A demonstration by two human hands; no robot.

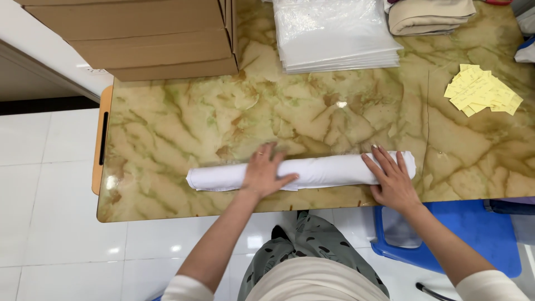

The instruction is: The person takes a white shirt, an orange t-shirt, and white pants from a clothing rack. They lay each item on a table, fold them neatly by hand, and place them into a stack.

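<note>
A white cloth (329,170), rolled into a long tube, lies across the near part of the marbled green-brown table (184,120). My left hand (264,171) rests flat on the roll a little left of its middle, fingers spread. Near the roll's right end my right hand (392,177) presses down on it, palm flat and fingers apart. Neither hand is closed around the cloth.
Stacked cardboard boxes (145,36) stand at the back left. A pile of clear plastic bags (334,33) lies at the back centre, folded beige fabric (429,17) beside it. Yellow paper slips (484,90) sit at the right. A blue plastic bin (479,231) stands on the white floor.
</note>
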